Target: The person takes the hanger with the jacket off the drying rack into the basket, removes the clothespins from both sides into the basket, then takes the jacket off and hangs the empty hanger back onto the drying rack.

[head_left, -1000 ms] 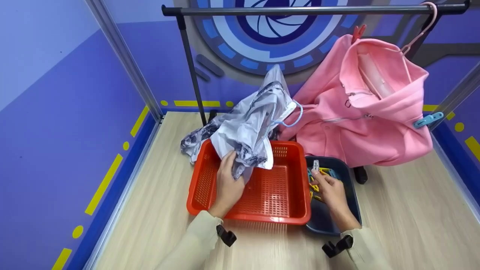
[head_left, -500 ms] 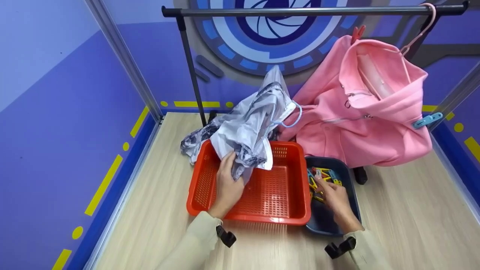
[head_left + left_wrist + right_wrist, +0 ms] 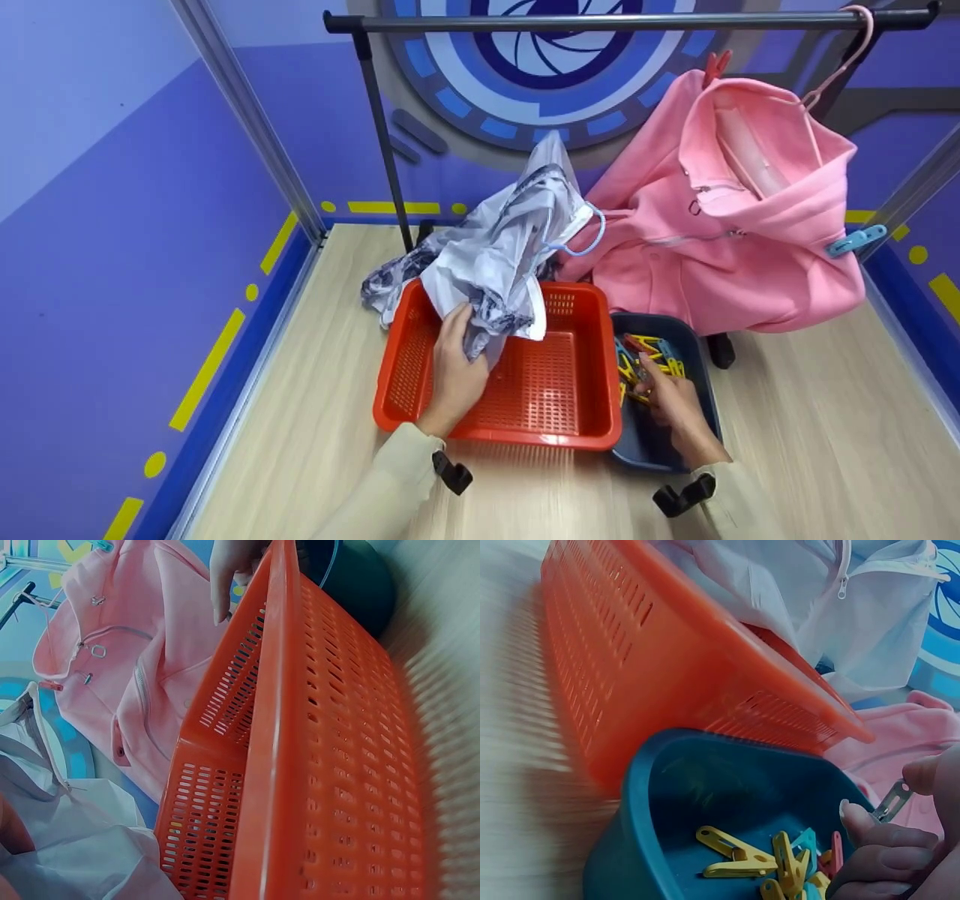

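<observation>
In the head view, my left hand (image 3: pixel 459 367) grips the lower edge of a thin grey-white garment (image 3: pixel 502 255) with dark patterned parts and a light-blue cord. The bunched cloth hangs over the back left of a red plastic basket (image 3: pixel 525 438); its zip (image 3: pixel 843 585) shows in the right wrist view. My right hand (image 3: pixel 675 405) is over a dark blue tub (image 3: pixel 652 446) on the basket's right. Between thumb and finger it pinches a pale grey clothespin (image 3: pixel 892 801). Yellow, blue and red clothespins (image 3: pixel 664 358) lie in the tub below.
A pink zip jacket (image 3: pixel 750 262) hangs at the right from a pink hanger (image 3: pixel 862 45) on a metal rail (image 3: pixel 600 22). A red clothespin (image 3: pixel 717 67) and a blue clothespin (image 3: pixel 856 240) are clipped to it. Blue-purple panels stand behind and at the left.
My right hand has moved slightly down and right over the tub, and the pale clothespin has dropped out of sight in the head view. The left hand and garment stay put.
</observation>
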{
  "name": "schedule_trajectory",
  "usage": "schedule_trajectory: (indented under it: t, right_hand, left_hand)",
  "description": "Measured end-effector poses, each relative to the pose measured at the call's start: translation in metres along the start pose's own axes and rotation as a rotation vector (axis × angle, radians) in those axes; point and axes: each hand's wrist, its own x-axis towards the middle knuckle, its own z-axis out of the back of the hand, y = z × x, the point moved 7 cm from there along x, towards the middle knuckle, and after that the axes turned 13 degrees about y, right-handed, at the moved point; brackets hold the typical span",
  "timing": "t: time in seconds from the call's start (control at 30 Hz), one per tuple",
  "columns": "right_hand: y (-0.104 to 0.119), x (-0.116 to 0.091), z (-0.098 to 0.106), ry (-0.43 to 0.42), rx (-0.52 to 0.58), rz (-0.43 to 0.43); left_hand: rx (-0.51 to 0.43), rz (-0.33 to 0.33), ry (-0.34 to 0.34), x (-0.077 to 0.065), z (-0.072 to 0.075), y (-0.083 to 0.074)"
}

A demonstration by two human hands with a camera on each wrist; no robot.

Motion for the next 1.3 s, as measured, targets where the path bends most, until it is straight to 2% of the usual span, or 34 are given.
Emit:
schedule_trajectory:
  t: [0.17,0.5,0.73,1.07,1.3]
  right_hand:
    - [-0.005,0.000,0.001,0.012,-0.020,-0.024]
    - [-0.006,-0.001,-0.001,0.034,0.033,-0.005]
    - [-0.004,-0.001,0.000,0.041,0.034,0.034]
    - [0.005,-0.006,-0.002,0.063,0.065,0.091]
    - [0.012,-0.009,-0.004,0.080,0.053,0.113]
  left_hand:
    - [-0.006,0.006,0.007,0.000,0.000,0.000]
    - [-0.023,0.017,0.017,0.001,0.001,-0.001]
    - [-0.023,0.027,0.021,0.001,0.000,0.001]
    - [0.019,-0.023,0.015,-0.001,0.002,-0.003]
    - [0.031,-0.006,0.041,-0.001,0.001,-0.001]
